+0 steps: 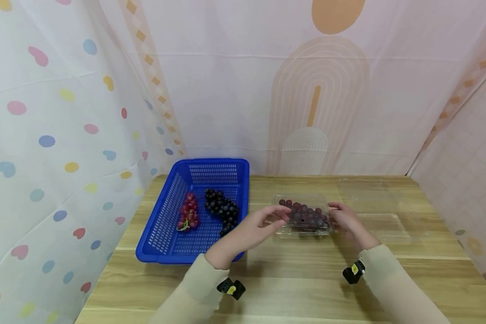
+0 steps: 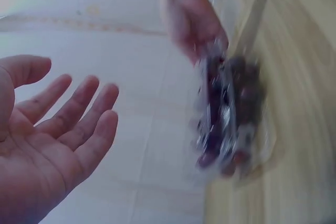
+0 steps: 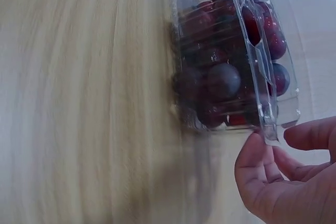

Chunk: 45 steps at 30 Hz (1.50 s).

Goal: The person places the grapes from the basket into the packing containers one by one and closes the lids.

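Observation:
A clear plastic clamshell box [image 1: 303, 227] holds dark red and purple grapes [image 3: 223, 80], its lid down over them. At the box's right end, my right hand [image 1: 344, 220] has its thumb and curled fingers about the rim corner [image 3: 270, 135]. My left hand [image 1: 263, 225] hovers near the box's left side, fingers spread and loosely bent. In the left wrist view the left palm [image 2: 44, 156] holds nothing and stands apart from the box [image 2: 226, 116], which is blurred there.
Left of the box stands a blue plastic basket [image 1: 158, 257] with a red grape bunch [image 1: 189, 211] and a black grape bunch [image 1: 222, 209]. More clear plastic containers [image 1: 382, 225] lie at the right on the wooden table [image 1: 291, 288]. A patterned curtain [image 1: 227, 99] hangs behind.

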Available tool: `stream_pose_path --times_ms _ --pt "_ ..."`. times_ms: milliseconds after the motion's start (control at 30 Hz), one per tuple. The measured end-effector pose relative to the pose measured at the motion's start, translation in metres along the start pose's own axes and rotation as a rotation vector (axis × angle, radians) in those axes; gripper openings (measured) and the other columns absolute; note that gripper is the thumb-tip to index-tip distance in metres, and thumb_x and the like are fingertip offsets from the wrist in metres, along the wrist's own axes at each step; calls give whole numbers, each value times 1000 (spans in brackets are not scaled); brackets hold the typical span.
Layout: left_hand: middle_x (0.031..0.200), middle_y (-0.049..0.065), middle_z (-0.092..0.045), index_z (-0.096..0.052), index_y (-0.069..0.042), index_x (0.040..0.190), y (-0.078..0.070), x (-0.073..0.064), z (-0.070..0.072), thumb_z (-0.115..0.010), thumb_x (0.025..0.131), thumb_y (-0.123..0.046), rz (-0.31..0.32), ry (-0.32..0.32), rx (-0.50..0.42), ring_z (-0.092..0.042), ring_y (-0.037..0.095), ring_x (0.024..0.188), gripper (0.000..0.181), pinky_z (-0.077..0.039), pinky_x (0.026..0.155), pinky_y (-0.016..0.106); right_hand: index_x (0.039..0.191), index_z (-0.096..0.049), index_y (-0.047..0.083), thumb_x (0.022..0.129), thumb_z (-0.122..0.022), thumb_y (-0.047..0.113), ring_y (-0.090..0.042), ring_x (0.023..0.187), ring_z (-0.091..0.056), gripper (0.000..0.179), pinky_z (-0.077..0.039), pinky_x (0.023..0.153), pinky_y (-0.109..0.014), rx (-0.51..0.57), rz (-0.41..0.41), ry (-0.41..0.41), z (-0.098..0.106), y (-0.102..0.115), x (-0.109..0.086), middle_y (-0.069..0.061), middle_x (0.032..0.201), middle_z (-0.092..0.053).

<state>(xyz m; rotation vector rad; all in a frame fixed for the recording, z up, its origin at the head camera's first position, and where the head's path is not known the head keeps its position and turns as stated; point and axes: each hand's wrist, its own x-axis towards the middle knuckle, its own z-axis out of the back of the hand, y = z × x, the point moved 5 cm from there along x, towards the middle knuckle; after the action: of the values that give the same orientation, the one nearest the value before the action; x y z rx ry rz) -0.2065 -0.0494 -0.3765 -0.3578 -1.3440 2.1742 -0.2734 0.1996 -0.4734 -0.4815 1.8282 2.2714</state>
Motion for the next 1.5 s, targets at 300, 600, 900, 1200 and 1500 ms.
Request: stream_pose_path --times_ms 300,600,900,1200,1500 --pt "135 10 -53 -44 -14 141 6 -27 62 -51 99 -19 -60 -195 171 -53 27 120 42 -47 94 45 135 -33 -13 89 -43 2 -14 67 -46 49 -38 57 -25 -226 173 -70 3 16 -1 -16 100 -47" --pt "137 12 -51 -42 -13 143 39 -63 130 -53 98 -18 1 -388 348 -54 31 108 47 -46 82 45 132 -42 -12 87 -50 8 -45 106 -52 49 -44 87 -52 -608 336 -116 -6 48 -8 -33 120 -50" --pt "149 25 -30 -29 -2 147 80 -103 191 -50 99 -18 142 -434 454 -27 45 137 56 -24 107 62 138 -41 -4 90 -51 12 -45 118 -45 51 -42 93 -55 -710 400 -106 -24 72 -10 -28 132 -45" --pt "151 31 -19 -13 -1 151 116 -138 219 -48 99 -21 344 -418 352 -20 53 135 65 -22 103 67 135 -48 1 87 -55 12 -41 120 -47 49 -41 95 -53 -811 502 -148 -44 88 -10 -23 130 -50" --pt "149 35 -15 -4 1 150 147 -152 219 -38 103 -18 501 -409 146 -20 54 134 61 -25 106 63 134 -50 4 85 -61 12 -38 121 -48 51 -42 96 -50 -822 548 -112 -73 100 -7 -20 131 -51"
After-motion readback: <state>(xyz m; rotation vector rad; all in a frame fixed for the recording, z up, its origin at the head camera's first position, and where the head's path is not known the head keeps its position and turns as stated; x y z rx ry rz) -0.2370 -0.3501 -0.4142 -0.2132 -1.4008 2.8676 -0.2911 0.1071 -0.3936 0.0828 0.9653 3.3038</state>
